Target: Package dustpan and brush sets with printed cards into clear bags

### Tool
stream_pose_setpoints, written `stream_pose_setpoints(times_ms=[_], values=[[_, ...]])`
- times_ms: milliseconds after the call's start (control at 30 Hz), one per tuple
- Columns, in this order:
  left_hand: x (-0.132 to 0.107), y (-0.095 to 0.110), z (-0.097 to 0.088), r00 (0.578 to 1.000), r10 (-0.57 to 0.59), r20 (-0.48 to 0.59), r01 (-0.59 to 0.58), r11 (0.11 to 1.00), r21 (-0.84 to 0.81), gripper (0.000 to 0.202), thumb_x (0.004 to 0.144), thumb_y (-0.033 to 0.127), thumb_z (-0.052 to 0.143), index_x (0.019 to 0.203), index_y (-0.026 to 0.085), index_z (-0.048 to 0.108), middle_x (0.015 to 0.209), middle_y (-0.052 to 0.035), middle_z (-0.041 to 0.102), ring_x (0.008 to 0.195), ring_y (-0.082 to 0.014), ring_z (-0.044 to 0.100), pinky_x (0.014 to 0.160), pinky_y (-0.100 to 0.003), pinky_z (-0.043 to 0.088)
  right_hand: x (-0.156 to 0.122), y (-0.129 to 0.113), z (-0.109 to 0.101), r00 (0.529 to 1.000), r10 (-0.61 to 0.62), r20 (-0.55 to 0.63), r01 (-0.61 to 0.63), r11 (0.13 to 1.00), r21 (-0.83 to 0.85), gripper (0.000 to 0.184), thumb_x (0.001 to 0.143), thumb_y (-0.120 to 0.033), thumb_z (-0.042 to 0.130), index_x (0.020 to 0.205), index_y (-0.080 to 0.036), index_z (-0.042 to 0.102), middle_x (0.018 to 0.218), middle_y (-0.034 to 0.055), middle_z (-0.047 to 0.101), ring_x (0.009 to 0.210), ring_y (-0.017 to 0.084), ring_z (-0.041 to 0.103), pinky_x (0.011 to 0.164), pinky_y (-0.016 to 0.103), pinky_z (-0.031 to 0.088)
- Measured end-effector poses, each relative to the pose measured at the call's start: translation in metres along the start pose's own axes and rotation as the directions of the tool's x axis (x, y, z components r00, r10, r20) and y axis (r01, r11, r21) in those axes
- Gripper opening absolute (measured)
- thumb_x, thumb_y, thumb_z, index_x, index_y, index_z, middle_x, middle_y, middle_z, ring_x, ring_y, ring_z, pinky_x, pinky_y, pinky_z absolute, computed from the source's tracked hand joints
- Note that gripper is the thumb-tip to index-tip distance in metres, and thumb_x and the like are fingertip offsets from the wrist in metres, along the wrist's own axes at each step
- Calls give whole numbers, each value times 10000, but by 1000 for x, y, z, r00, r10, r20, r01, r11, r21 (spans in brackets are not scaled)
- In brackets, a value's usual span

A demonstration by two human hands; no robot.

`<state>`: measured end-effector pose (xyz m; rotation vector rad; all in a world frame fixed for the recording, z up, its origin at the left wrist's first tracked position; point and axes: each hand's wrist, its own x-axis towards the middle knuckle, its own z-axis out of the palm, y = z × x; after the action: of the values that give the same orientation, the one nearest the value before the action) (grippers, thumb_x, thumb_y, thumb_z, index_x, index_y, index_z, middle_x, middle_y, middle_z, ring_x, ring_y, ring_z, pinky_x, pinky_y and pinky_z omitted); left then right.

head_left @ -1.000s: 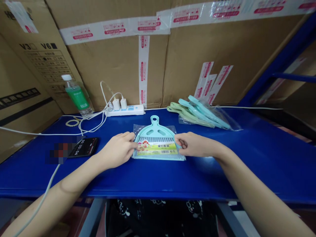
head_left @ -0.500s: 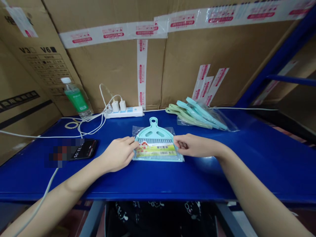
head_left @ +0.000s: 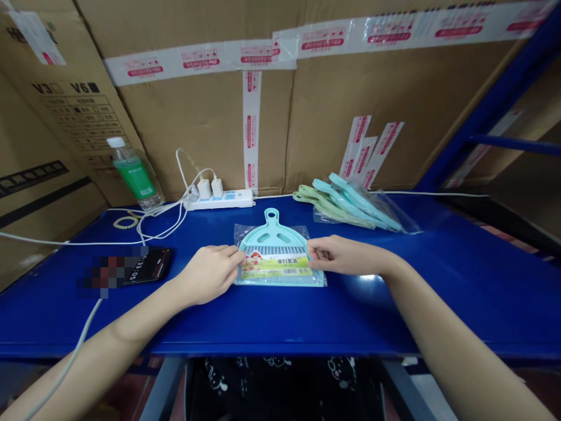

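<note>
A light blue dustpan and brush set (head_left: 277, 238) in a clear plastic bag lies flat on the table in front of me, its looped handle pointing away. A yellow-green and white label card (head_left: 276, 266) crosses its middle, over the grey-blue bristles. My left hand (head_left: 214, 272) is closed at the left edge of the bagged set, by the end of the label. At the right edge my right hand (head_left: 333, 255) is closed too, fingers curled inward. Both hands partly cover the bag's sides, so their exact grip on the film is hidden.
More bagged blue and green dustpan sets (head_left: 350, 204) are piled at the back right. A white power strip (head_left: 219, 199) with chargers and cables stands at the back, beside a water bottle (head_left: 137, 178). A black phone (head_left: 151, 266) lies left on the blue table (head_left: 280, 321). Cardboard (head_left: 197, 117) walls the back.
</note>
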<state>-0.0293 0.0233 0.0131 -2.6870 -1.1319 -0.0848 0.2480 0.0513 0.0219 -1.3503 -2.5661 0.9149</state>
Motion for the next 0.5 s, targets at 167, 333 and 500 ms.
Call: stream_pose_setpoints(times_ms=[167,333,500], values=[[0,0,0,1000,-11,7,11,1000,15,236,834,107,353,874,165,579,762,-33,647,681,-185,612,620,-292,472,0,0,-1,999,-24,-31,25,1000,7,277,820,-397,464,633,-226,351,568,-52,376,535,111,334,503,256,269],[0,1,0,1000,-13,-11,13,1000,27,215,831,106,370,824,170,576,720,-27,639,636,-177,598,590,-277,445,0,0,0,993,-57,-106,58,998,5,266,818,-422,440,654,-228,360,568,-59,366,541,113,322,519,255,274],[-1,0,1,997,15,-76,-11,999,44,228,823,106,365,785,177,578,662,-19,617,615,-168,585,574,-263,427,4,1,2,966,-36,-255,25,999,-46,285,838,-400,414,626,-231,326,556,-57,350,531,112,314,511,252,255]])
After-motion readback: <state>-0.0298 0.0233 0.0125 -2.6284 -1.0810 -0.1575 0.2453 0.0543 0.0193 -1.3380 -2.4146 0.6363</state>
